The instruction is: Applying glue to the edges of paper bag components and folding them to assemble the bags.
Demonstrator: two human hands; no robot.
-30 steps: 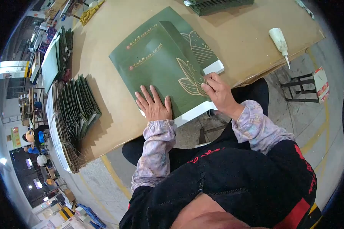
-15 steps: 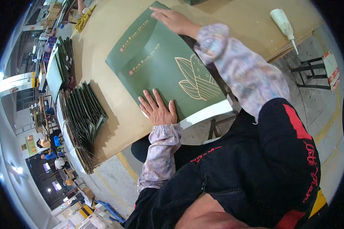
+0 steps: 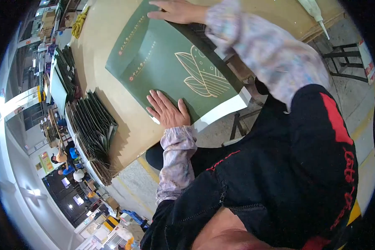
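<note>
Over the table's (image 3: 93,54) near edge, smooth green paper (image 3: 158,62) lies beneath flat left hand (image 3: 169,113) and straight-fingered right hand (image 3: 180,10), both grips released.

Desk (image 3: 112,29): brown top
Squeeze bottle (image 3: 310,9): pale, lying at the desk's right, thin nozzle jutting past the edge
Stool (image 3: 367,62): dark legs, white-and-red seat, on the floor at right
Yellow cloth (image 3: 78,23): bunched, upper left
Floor (image 3: 134,177): grey, with yellow lines
Background people (image 3: 65,171): small, far left
Ceiling light (image 3: 36,192): lit, lower left
</note>
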